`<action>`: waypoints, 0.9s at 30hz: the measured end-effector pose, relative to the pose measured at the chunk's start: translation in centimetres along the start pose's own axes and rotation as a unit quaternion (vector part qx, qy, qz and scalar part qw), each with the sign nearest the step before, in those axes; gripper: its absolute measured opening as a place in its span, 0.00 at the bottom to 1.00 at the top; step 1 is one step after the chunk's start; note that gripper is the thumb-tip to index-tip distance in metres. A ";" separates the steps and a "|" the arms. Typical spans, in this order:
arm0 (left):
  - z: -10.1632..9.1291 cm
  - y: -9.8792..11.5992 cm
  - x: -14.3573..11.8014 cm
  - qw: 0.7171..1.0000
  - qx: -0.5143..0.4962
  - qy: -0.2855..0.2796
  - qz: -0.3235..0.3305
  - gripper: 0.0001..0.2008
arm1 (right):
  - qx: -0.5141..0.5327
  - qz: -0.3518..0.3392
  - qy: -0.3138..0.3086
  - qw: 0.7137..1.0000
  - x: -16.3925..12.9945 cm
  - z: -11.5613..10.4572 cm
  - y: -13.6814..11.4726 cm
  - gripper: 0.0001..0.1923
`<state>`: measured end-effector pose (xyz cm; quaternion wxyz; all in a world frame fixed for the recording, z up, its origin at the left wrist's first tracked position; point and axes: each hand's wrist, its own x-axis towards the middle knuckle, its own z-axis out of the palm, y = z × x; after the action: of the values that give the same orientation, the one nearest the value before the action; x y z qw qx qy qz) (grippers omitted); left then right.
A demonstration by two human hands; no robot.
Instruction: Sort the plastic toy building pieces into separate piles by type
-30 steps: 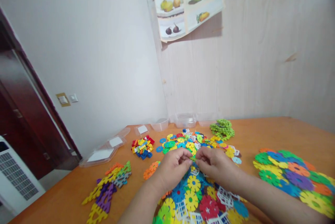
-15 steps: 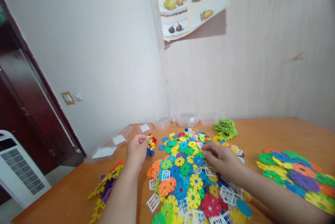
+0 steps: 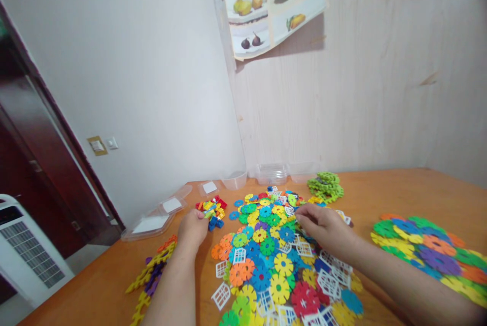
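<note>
My left hand [image 3: 192, 232] is closed, its fingertips at the near left edge of a small heap of red, yellow and blue toy bricks [image 3: 216, 210]. Whatever the fingers may hold is hidden behind the hand. My right hand [image 3: 323, 224] is over the right side of a large mixed pile of flower-shaped interlocking discs [image 3: 268, 246]. Its thumb and fingers are drawn together, and I cannot make out what is between them. White lattice window pieces [image 3: 329, 284] lie among the discs, below the right hand.
Sorted discs [image 3: 441, 260] form a heap on the right. Green linking pieces [image 3: 326, 187] sit at the back, near clear plastic containers [image 3: 271, 173]. Clear lids [image 3: 152, 223] lie at the left edge. Yellow and purple pieces [image 3: 154, 275] lie beside my left forearm.
My left hand has moved slightly left and down, uncovering more of the small brick heap. My right hand stays over the disc pile, its fingers slightly more bent. The view has shifted a little.
</note>
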<state>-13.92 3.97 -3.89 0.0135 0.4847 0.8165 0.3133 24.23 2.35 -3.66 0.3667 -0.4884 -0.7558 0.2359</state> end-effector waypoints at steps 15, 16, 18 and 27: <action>0.0 0.5 -0.7 0.999 0.020 -0.029 -0.004 0.02 | -0.004 -0.006 0.046 0.999 0.3 -0.6 0.7 0.15; -0.1 0.6 -0.8 0.999 0.026 -0.031 -0.003 0.02 | 0.004 -0.001 0.057 0.998 0.4 -0.8 0.8 0.15; -0.5 0.9 -0.8 0.999 0.046 -0.026 0.004 0.00 | 0.018 0.019 0.089 0.996 0.8 -1.3 1.2 0.15; -0.9 3.5 -1.4 0.995 -0.011 0.021 0.097 0.07 | 0.007 0.122 0.200 0.972 2.3 -3.8 5.1 0.16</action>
<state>-10.69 3.55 -1.73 -0.0290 0.5550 0.7620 0.3324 29.46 6.55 -4.19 0.4821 -0.6120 -0.6001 0.1815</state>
